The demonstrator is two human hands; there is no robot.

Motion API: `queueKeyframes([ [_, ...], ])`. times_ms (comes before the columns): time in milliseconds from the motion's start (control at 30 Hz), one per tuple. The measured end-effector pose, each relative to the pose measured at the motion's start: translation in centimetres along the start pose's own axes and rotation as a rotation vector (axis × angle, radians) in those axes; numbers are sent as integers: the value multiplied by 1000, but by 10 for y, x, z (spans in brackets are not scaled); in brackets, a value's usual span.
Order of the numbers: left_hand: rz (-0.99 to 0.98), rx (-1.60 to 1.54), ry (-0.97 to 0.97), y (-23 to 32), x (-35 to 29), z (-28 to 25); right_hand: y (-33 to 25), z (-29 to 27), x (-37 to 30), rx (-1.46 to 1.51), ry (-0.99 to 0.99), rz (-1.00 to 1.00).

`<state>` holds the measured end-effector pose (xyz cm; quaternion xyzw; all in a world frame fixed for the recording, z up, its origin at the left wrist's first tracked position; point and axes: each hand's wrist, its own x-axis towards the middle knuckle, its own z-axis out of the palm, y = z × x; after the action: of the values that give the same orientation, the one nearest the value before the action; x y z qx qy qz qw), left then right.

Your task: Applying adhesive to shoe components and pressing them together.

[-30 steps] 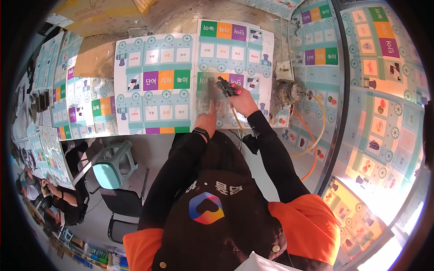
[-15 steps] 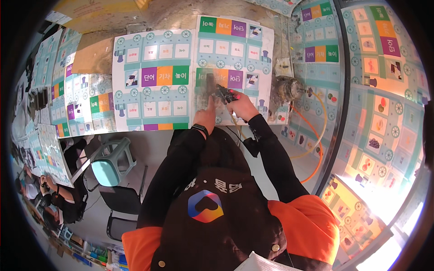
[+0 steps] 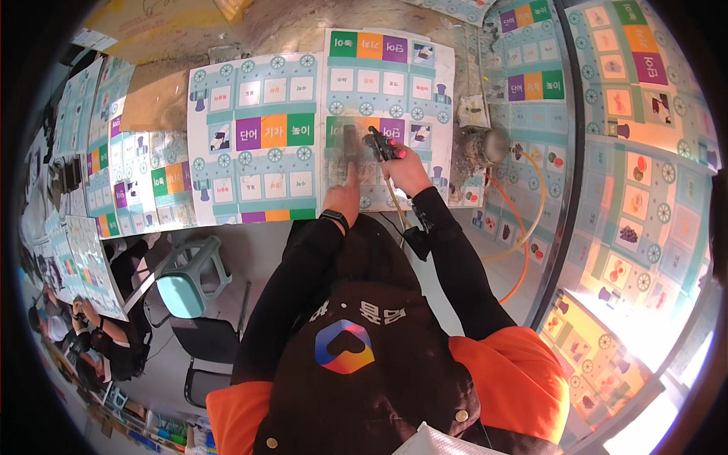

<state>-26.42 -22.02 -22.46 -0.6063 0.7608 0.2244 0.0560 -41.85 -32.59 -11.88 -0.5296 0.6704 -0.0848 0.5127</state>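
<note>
My left hand lies low on the printed sheet, its index finger stretched forward and the others curled. Its fingertip meets the lower end of a dark grey bar; the exact grip is hard to make out. Around the bar lies a greyish, see-through patch over the print. My right hand is closed round a black gun-shaped tool with red parts, held just right of the bar and apart from it. A thin tan hose hangs below that hand.
Another printed sheet adjoins on the left. A dirty round metal fitting sits at the table's right end, with an orange hose beside it. A metal rail runs along the right. Lower left are a stool, a black chair and people's hands.
My right hand has drawn the black tool a little to the right and away from the bar, turning it more upright. My left hand and the bar stay nearly in place.
</note>
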Motion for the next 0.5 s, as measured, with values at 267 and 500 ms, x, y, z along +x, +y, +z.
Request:
queueKeyframes([
  [267, 104, -239, 137, -23, -1, -2, 72, -17, 2, -173, 178, -210],
  [500, -239, -831, 188, -89, -46, -33, 162, -29, 17, -735, 504, -274],
])
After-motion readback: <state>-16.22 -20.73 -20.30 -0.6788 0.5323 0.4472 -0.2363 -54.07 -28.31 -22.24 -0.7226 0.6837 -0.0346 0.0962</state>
